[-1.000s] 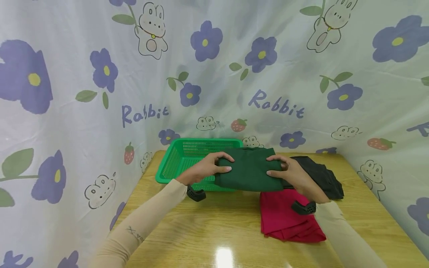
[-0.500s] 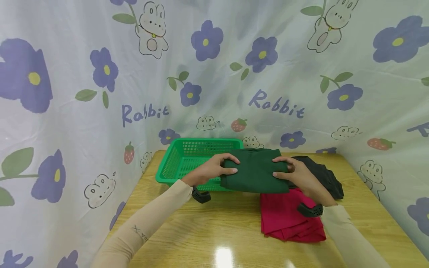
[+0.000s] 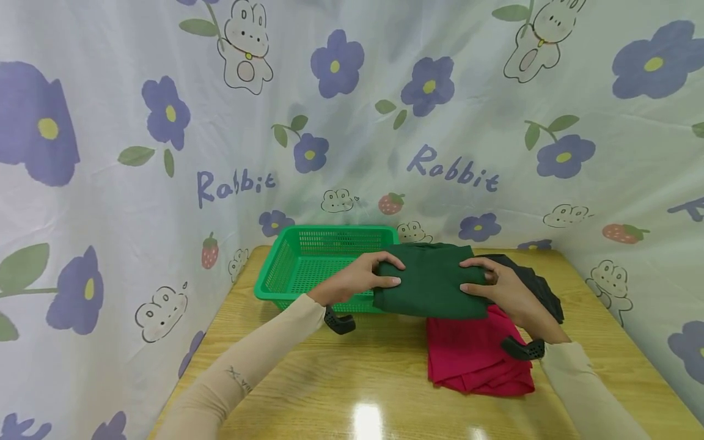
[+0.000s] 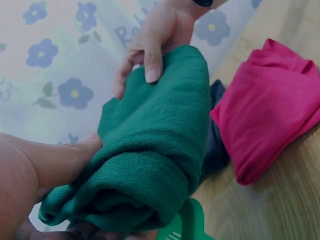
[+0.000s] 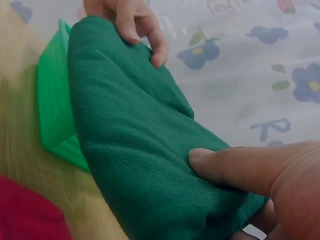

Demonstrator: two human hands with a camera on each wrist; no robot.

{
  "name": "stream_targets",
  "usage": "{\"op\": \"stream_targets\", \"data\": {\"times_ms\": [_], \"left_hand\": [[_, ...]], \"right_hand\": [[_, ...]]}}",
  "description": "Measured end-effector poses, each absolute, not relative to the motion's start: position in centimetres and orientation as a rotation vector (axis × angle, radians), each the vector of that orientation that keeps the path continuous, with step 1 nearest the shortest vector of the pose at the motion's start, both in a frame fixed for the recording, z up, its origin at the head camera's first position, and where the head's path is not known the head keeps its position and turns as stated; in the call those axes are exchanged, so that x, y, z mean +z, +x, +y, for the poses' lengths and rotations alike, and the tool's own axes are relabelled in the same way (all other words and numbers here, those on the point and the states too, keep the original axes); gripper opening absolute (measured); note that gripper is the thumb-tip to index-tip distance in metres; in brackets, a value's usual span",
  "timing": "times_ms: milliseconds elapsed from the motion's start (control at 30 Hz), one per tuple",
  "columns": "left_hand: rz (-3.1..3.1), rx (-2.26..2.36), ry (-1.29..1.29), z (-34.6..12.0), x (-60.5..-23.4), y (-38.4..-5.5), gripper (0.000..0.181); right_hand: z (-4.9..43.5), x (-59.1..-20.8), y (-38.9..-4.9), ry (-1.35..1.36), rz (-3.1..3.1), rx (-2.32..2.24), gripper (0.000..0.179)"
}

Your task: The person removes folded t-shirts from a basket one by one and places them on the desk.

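A folded dark green cloth [image 3: 431, 284] is held up between both hands, in front of the basket's right end. My left hand [image 3: 357, 280] grips its left end and my right hand [image 3: 511, 296] its right end, thumbs on the near face. In the left wrist view the green cloth [image 4: 150, 140] shows a soft rolled end with several layers. From the right wrist, my right thumb [image 5: 235, 167] presses into the fabric. Below the right hand lies a folded crimson cloth [image 3: 470, 354] on the table, partly overlapped by the green one.
A green perforated plastic basket [image 3: 264, 278] stands at the back left of the wooden table [image 3: 308, 379], nothing showing inside it. A black cloth [image 3: 536, 284] lies at the back right, beyond the right hand. A printed curtain [image 3: 357, 153] hangs behind and along both sides.
Both hands have moved to the right with the green cloth, uncovering more of the basket and overlapping more of the black cloth. Their grip looks the same.
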State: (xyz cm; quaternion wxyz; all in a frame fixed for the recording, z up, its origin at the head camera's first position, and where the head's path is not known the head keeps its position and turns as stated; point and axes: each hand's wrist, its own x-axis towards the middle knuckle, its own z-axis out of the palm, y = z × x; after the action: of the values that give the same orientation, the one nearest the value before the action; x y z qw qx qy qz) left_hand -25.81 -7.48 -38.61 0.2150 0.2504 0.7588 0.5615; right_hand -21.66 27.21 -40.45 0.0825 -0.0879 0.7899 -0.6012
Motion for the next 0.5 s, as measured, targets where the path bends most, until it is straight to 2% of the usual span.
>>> {"op": "stream_targets", "data": {"times_ms": [500], "left_hand": [[2.137,1.480,0.766,-4.6,-39.2,-26.0,0.029]], "right_hand": [[30.4,-41.5,-20.8,-0.238,2.480,-1.712,0.062]]}}
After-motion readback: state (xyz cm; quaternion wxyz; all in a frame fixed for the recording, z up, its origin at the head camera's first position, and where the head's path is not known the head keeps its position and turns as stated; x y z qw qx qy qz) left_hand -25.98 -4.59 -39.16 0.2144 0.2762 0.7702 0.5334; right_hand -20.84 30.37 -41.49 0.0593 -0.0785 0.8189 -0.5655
